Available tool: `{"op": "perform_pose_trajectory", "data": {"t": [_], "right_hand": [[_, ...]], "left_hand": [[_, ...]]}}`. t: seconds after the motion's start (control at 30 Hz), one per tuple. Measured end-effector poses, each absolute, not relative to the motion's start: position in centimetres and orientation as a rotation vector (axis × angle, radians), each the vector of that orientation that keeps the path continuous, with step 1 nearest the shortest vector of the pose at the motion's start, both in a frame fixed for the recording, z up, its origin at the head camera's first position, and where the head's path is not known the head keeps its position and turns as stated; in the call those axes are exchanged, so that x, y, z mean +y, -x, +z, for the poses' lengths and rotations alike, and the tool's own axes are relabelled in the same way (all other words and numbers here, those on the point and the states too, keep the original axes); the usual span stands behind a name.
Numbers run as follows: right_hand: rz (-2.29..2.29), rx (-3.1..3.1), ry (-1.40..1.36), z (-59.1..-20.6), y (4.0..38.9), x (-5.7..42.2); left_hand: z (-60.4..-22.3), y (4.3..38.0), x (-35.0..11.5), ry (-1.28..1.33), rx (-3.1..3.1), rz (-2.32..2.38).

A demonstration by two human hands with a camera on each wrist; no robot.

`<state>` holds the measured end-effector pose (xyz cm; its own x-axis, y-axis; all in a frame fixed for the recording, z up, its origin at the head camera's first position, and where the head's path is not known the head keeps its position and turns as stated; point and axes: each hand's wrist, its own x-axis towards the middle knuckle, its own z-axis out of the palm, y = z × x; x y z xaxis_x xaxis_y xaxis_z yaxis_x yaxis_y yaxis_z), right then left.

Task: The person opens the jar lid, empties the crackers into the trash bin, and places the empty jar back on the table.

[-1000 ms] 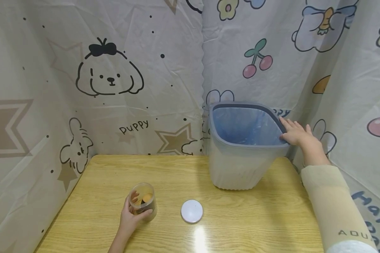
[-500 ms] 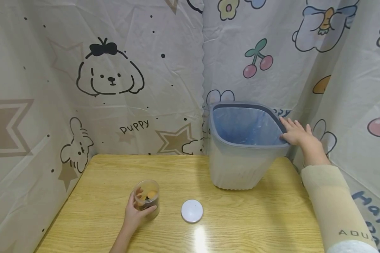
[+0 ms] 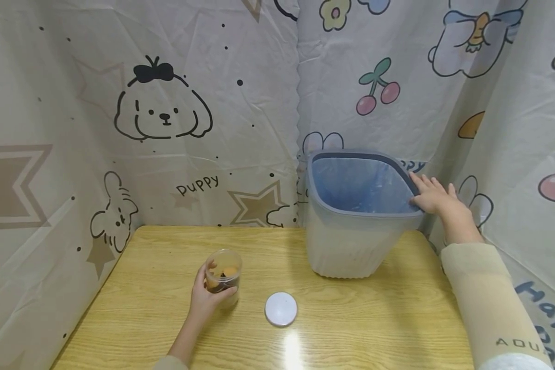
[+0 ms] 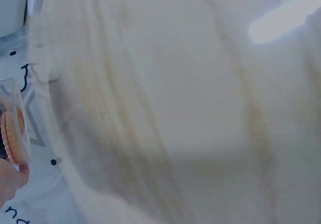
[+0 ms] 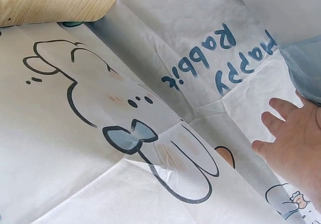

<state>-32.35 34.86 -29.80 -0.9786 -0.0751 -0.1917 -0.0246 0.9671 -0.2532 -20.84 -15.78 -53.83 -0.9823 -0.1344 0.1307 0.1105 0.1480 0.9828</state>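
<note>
The wood-grain desk (image 3: 351, 324) is enclosed at the back and both sides by pale cloth (image 3: 254, 56). A white disc (image 3: 281, 309) is laid flat on it, near a glare (image 3: 292, 352). The cloth is printed with a dog's head (image 3: 164, 117), stars (image 3: 2, 187) and cherries (image 3: 390, 93).

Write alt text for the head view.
A person's left grip holds an open clear tub with orange and dark contents at a wooden table, while the right grip touches the right edge of a tall pale bin. A white disc lies on the table; cartoon-print sheets hang behind.
</note>
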Motion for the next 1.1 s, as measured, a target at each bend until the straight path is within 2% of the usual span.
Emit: {"op": "perform_pose_trajectory", "data": {"t": [0.23,0.47,1.1], "right_hand": [[-0.387,2.916,0.071,-29.9,32.3,34.9],[-0.4,2.915,0.075,-29.8,32.2,34.9],[-0.41,2.921,0.071,-29.9,32.4,34.9]], "left_hand": [[-51.5,21.6,-14.7,-0.025,-2.237,-1.924],[-51.2,23.1,-14.2,-0.006,-2.24,-1.841],[-46.5,26.5,-11.9,-0.058,-2.285,-1.548]]}}
